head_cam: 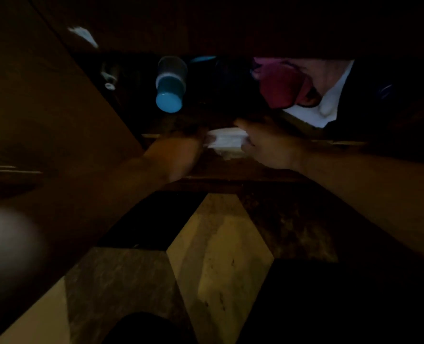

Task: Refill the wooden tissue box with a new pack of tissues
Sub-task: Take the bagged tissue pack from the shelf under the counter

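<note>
The scene is very dark. A white pack of tissues [227, 142] sits at the middle of the view, at the front edge of a dark wooden cabinet shelf [230, 170]. My left hand [178, 157] holds its left end and my right hand [268, 145] grips its right end, fingers curled over the top. The wooden tissue box cannot be made out in the dim light.
Inside the cabinet lies a blue-capped plastic container [170, 88], a red cloth item [282, 88] and white fabric [327, 100]. An open wooden cabinet door [44, 95] stands at the left. Below is a patterned tile floor [218, 256].
</note>
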Action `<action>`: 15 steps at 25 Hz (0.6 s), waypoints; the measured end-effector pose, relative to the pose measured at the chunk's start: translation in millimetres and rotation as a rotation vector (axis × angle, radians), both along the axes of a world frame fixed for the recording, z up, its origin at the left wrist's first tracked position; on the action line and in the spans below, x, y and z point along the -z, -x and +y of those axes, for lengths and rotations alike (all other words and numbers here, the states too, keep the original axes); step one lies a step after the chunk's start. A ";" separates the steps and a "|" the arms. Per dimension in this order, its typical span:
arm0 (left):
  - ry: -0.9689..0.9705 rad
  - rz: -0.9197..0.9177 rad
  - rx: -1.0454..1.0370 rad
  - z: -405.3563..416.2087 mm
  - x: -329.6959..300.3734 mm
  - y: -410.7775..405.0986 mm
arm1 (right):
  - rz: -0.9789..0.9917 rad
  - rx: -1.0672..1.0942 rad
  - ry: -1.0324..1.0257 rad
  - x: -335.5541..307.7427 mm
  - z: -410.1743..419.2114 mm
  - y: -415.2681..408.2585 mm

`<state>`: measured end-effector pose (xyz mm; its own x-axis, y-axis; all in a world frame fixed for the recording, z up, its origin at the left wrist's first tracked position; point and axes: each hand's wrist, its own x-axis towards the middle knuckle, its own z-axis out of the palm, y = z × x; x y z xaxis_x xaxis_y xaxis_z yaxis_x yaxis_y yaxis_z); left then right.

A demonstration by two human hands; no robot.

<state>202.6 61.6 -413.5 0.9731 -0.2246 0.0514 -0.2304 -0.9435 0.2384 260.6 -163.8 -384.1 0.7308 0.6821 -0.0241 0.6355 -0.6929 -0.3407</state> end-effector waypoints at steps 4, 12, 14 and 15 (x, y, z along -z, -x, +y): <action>0.005 0.131 0.046 -7.0 -69.5 63.3 | 0.055 -0.064 0.076 -59.0 -9.1 49.0; -0.044 0.288 0.006 -34.2 -279.8 136.8 | 0.220 -0.076 0.062 -240.5 -27.2 114.5; -0.056 0.288 0.000 -39.5 -327.0 142.3 | 0.205 -0.086 0.042 -287.0 -29.3 119.6; -0.060 0.297 -0.009 -41.7 -351.9 144.3 | 0.200 -0.092 0.040 -312.2 -31.7 121.2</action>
<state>58.2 19.9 -61.6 0.9456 -0.2097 -0.2488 -0.1501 -0.9596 0.2381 139.3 -195.5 -71.9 0.6437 0.7412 -0.1904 0.6191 -0.6506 -0.4398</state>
